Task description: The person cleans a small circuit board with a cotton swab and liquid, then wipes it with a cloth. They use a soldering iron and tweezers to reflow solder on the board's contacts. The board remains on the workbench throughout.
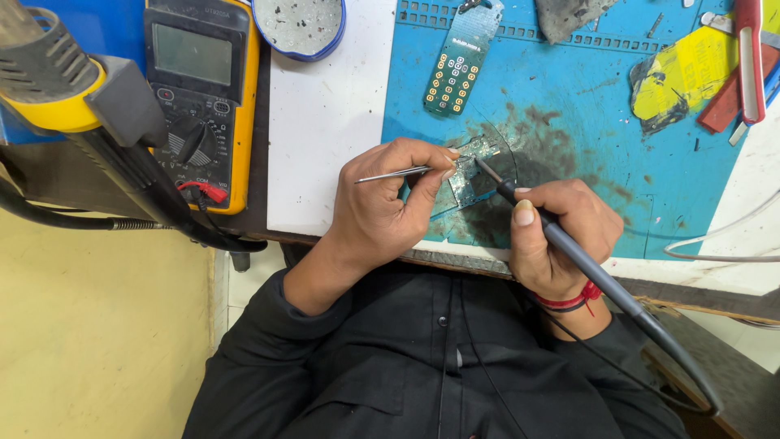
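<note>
On the bench (325,122) lies a blue mat (585,138), stained dark near its front edge. There the left hand (382,203) pinches thin tweezers (392,173) beside a small circuit board (475,167); the right hand (561,236) grips a soldering iron (569,252), its tip touching the board.

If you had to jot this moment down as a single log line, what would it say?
left hand: holds tweezers | right hand: holds soldering iron, tip on circuit board | surface: blue mat

Yellow floor (89,325), white worktop (325,122)
</note>
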{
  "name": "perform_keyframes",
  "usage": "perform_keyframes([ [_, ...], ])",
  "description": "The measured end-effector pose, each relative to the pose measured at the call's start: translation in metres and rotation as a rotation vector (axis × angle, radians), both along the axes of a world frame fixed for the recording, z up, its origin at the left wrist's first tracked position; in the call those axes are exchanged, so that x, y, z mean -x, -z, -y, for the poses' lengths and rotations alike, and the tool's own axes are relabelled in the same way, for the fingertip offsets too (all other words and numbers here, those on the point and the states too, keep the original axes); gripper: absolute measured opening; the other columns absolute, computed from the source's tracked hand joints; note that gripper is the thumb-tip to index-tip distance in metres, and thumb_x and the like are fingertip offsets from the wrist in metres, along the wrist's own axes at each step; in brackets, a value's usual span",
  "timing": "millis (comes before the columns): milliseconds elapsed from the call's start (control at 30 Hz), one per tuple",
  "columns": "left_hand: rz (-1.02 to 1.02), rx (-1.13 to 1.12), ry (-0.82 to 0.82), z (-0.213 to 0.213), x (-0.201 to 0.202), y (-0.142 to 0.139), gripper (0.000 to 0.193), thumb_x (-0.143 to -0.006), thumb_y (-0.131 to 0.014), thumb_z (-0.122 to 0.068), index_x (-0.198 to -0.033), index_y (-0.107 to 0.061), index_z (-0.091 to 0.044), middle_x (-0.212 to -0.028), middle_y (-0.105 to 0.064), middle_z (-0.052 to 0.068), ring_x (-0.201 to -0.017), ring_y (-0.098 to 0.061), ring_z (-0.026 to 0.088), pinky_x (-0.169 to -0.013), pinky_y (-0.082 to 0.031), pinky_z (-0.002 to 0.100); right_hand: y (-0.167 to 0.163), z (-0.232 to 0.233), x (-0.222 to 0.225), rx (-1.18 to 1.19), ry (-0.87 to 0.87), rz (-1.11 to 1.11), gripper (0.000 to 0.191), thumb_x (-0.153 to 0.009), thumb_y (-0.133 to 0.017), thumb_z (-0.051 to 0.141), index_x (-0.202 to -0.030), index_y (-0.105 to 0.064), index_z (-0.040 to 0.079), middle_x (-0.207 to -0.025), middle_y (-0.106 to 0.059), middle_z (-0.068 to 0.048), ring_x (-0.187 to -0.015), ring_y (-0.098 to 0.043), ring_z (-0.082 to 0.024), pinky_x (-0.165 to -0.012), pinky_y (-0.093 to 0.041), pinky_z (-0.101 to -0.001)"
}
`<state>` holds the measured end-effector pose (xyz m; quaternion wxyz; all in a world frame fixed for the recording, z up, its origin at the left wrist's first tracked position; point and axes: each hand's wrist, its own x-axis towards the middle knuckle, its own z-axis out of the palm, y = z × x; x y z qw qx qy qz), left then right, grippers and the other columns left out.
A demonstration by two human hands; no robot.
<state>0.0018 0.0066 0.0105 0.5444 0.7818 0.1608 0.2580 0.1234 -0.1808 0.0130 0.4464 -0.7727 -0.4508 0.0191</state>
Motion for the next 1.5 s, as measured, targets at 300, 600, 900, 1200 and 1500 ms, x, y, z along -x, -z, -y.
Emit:
perform_keyframes([
  [300,-0.006,0.000,0.000,0.0001,0.0001,0.0003,0.014,-0.095,-0.074,0.002,-0.104,-0.066,-0.005,-0.105,-0.077,0.009,-0.094,-0.078,0.019,-0.079,-0.062,0.028,-0.0017,-0.0014,0.0003,0.006,-0.008,0.008,0.012,-0.105,-0.067,0.010,-0.100,-0.064,0.000,-0.089,-0.069,-0.012,-0.068,-0.065,-0.023,-0.064,-0.048,-0.0311],
  [600,-0.002,-0.020,-0.004,-0.0001,0.0007,0.0009,0.014,-0.095,-0.074,0.002,-0.104,-0.065,-0.004,-0.104,-0.076,0.009,-0.093,-0.078,0.020,-0.079,-0.062,0.028,-0.0023,-0.0013,0.0006,0.011,-0.010,0.003,0.012,-0.106,-0.067,0.011,-0.101,-0.064,0.000,-0.087,-0.069,-0.012,-0.070,-0.066,-0.024,-0.065,-0.049,-0.0312],
  [900,0.000,-0.007,-0.002,0.0002,0.0003,-0.0005,0.014,-0.095,-0.074,0.003,-0.104,-0.065,-0.005,-0.104,-0.076,0.009,-0.094,-0.078,0.020,-0.080,-0.062,0.028,-0.0020,-0.0004,0.0006,0.025,0.013,-0.005,0.013,-0.105,-0.067,0.012,-0.101,-0.065,0.000,-0.085,-0.068,-0.012,-0.068,-0.064,-0.023,-0.063,-0.047,-0.0309],
  [1200,-0.001,0.008,-0.002,0.0002,0.0004,-0.0008,0.014,-0.095,-0.074,0.003,-0.103,-0.065,-0.005,-0.104,-0.076,0.009,-0.094,-0.078,0.019,-0.079,-0.062,0.028,-0.0014,-0.0006,0.0005,0.007,0.004,0.003,0.013,-0.106,-0.067,0.012,-0.100,-0.065,0.000,-0.088,-0.068,-0.012,-0.067,-0.064,-0.022,-0.063,-0.047,-0.0305],
  [1500,0.000,-0.017,0.003,-0.0005,0.0005,-0.0006,0.014,-0.095,-0.074,0.003,-0.104,-0.065,-0.004,-0.105,-0.076,0.009,-0.095,-0.078,0.020,-0.080,-0.062,0.028,-0.0023,-0.0012,-0.0001,0.008,-0.009,-0.002,0.013,-0.106,-0.066,0.012,-0.100,-0.065,0.000,-0.084,-0.068,-0.012,-0.068,-0.064,-0.022,-0.064,-0.047,-0.0307],
])
